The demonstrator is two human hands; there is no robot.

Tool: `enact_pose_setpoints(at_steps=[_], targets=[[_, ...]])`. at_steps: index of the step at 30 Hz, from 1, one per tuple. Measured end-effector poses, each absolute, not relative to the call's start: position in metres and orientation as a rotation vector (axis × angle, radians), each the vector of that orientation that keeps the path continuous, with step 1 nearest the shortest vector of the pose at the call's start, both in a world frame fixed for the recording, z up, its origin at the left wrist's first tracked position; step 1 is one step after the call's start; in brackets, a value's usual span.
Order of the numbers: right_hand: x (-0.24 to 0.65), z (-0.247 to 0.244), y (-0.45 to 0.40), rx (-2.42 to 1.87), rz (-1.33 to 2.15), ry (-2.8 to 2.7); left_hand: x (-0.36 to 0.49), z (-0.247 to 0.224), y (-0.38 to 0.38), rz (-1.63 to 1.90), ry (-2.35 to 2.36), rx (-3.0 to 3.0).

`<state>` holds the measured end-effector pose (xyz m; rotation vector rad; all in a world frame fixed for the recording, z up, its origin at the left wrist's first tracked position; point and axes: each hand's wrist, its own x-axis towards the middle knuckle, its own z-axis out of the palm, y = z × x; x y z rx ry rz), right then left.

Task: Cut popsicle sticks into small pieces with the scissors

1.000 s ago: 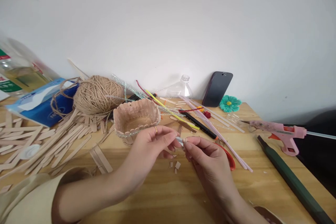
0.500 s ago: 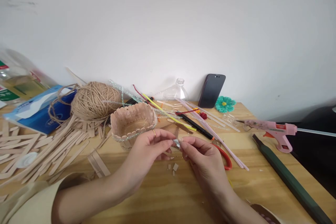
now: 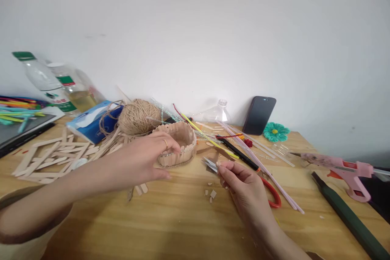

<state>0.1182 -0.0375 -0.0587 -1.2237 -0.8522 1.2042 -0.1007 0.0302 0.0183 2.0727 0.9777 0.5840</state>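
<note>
Nearest, both of the person's forearms reach over the wooden table (image 3: 170,227). The right hand (image 3: 243,187) has thumb and forefinger drawn together beside slim silver blades (image 3: 210,164); whether it grips these or some smaller piece cannot be told. The left hand (image 3: 148,157) is loose, fingers spread, holding nothing; it hides the near left part of the wooden basket (image 3: 187,155), which stands upright just beyond. Its forearm crosses in front of the craft sticks (image 3: 50,153).

Wood scraps (image 3: 213,194) lie between the hands. Right of the right hand come a red handle (image 3: 276,197), then pink sticks (image 3: 288,197), a dark green tool (image 3: 347,213) and a pink glue gun (image 3: 347,166).

Behind the basket's left side sits a twine ball (image 3: 138,117), near a blue packet (image 3: 91,126). A black marker (image 3: 240,154) and tangled pipe cleaners crowd the space beyond the right hand. Farthest, a phone (image 3: 260,115) leans on the wall beside a teal flower (image 3: 276,133); a clear bottle top (image 3: 221,113) and, far left, two bottles stand there too.
</note>
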Motion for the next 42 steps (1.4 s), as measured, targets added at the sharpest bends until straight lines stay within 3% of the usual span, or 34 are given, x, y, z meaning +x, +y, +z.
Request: enact_pose_setpoints(at_steps=[4, 12, 17, 25, 34, 42], targets=[[0.106, -0.055, -0.039, -1.248, 1.215, -0.922, -0.114, 0.006, 0.037, 0.419, 0.937, 2.571], [0.089, -0.050, -0.043, -1.254, 1.198, -1.008, -0.122, -0.003, 0.049, 0.321, 0.881, 2.791], [0.084, -0.041, -0.054, -1.232, 1.168, -1.026, -0.102, 0.002, 0.008, 0.851, 0.947, 2.268], [0.071, -0.024, -0.079, -1.121, 1.138, -1.070, -0.074, -0.005, -0.043, 0.952, 0.822, 1.432], [0.070, -0.014, -0.114, -0.964, 1.008, -1.177, -0.073, 0.011, -0.082, 1.085, 0.775, 1.250], [0.070, -0.005, -0.146, -0.910, 0.631, -1.294, -0.063, 0.015, -0.115, 1.263, 0.682, 1.322]])
